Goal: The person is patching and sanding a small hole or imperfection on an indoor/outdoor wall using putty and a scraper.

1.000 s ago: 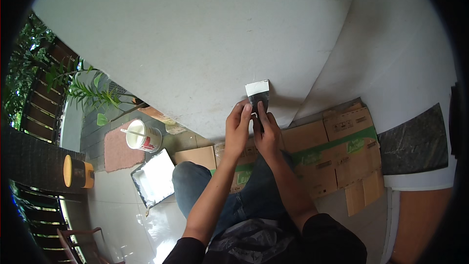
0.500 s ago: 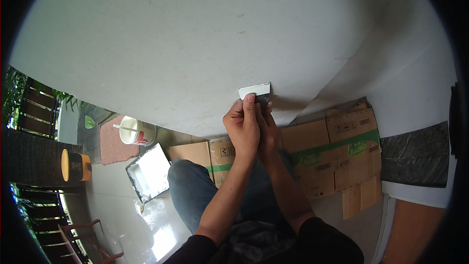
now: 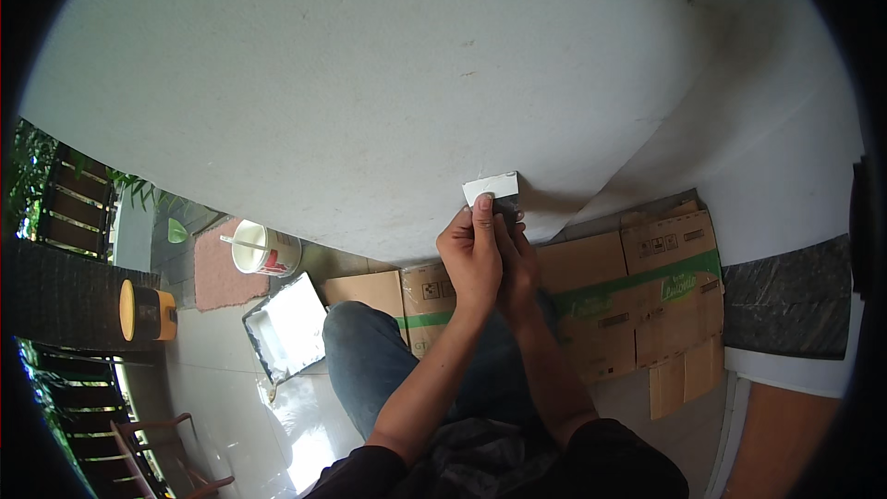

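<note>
A putty knife with white paste across its blade stands against the pale wall, low down near its bottom edge. My left hand is closed on it, the thumb pressed along the blade's face. Close beside it on the right, my right hand is also closed round the tool; its fingers are partly hidden behind the left hand. A few small marks show on the wall above the blade.
Flattened cardboard covers the floor along the wall. To the left are a white bucket with a stick across its mouth, a paint tray, a reddish mat and a yellow-and-black tub. A chair stands lower left.
The putty knife and both hands sit slightly lower and further right in the picture, as do the wall marks. A faint line shows just above the blade. Both hands keep their grip.
</note>
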The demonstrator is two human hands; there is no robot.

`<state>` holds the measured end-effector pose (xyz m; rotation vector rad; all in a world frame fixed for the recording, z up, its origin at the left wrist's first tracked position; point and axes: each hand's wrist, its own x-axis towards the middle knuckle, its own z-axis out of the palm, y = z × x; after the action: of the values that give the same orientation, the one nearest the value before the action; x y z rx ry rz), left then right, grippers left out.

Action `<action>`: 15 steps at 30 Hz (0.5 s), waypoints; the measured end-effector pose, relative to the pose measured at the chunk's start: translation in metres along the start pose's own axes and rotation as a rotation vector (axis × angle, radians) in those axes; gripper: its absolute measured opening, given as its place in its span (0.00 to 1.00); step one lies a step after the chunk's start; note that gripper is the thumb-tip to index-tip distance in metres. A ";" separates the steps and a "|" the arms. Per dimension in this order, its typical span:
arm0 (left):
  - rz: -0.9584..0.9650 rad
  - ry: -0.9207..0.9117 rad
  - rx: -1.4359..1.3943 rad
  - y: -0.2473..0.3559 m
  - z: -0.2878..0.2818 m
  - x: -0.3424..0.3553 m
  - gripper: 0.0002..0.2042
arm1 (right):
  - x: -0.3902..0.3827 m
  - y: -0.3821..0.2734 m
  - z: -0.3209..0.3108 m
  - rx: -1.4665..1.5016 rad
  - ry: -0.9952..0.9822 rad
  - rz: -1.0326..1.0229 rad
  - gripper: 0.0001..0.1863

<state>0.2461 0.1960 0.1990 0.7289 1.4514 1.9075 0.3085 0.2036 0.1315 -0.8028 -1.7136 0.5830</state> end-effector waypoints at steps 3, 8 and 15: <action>-0.003 0.012 -0.022 -0.010 0.002 0.002 0.19 | 0.004 0.003 -0.005 0.010 -0.030 0.000 0.30; 0.003 0.045 -0.101 -0.004 0.016 0.001 0.19 | 0.015 0.003 -0.018 -0.063 -0.055 -0.017 0.31; -0.008 0.030 -0.247 0.000 0.027 0.004 0.20 | 0.032 0.003 -0.027 -0.086 -0.058 -0.083 0.30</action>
<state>0.2633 0.2157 0.2053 0.5795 1.2047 2.0527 0.3300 0.2295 0.1571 -0.7778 -1.8260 0.4836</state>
